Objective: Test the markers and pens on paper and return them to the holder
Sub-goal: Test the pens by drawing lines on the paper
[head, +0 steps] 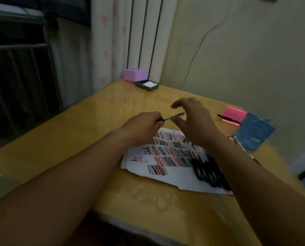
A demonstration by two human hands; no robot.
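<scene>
- Bare forearms [68, 183] reach in over a glossy yellow wooden surface [68, 139].
- Left hand [144, 125]: grip clamped on a thin dark pen [163, 119], held above the paper.
- Right hand [196, 119]: grip apart, fingers spread and loosely curved beside the pen's tip; blur hides any contact.
- White paper [166, 178] lies flat, striped with red and black strokes; dark pens [206, 169] are piled on it.
- Blue holder [254, 132] sits right of the paper, beside a pink sticky pad [234, 111].
- Far corner: purple box [134, 74], heart-print curtain [103, 41], cracked wall [237, 50].
</scene>
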